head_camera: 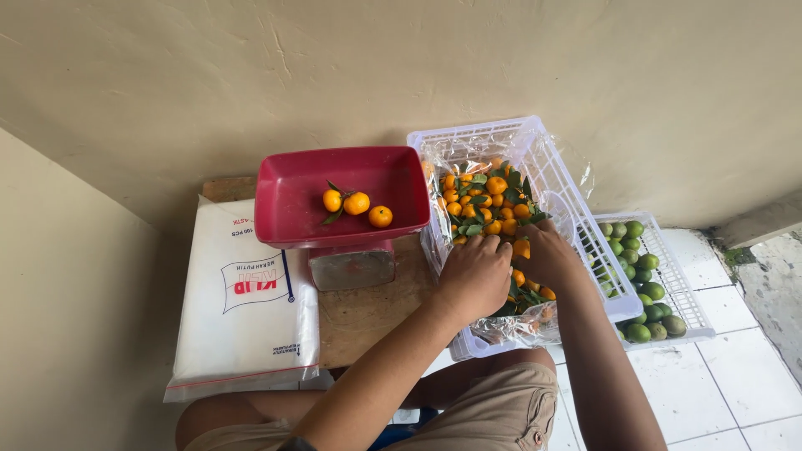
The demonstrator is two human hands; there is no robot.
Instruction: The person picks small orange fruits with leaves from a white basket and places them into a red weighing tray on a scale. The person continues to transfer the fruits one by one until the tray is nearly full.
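Nearest the camera, the person's knees in tan shorts (501, 409) showed above the white tiled floor (735, 392). Both arms reached forward into a white slatted plastic crate lined with crinkled clear film (547, 171). The left hand (474, 276) lay palm-down, fingers curled over the small glossy orange citrus fruits with green leaves (489, 205); whether it had closed on any fruit could not be told. The right hand (547, 255), just beside it and almost touching, seemed to pinch one orange fruit (521, 248) at its fingertips.

Picking well here would call for a light grip: the skins looked thin and the stems and leaves could snag the film liner.

To the left, on a worn wooden desk (368, 313), stood a scale with a smooth red rectangular plastic pan (292, 213) holding three of the fruits (357, 203). A flat white plastic packet of bags (246, 292) lay beside it. To the right, a second white crate (685, 292) held round green limes (639, 267). Behind ran a rough cream plaster wall (334, 67).
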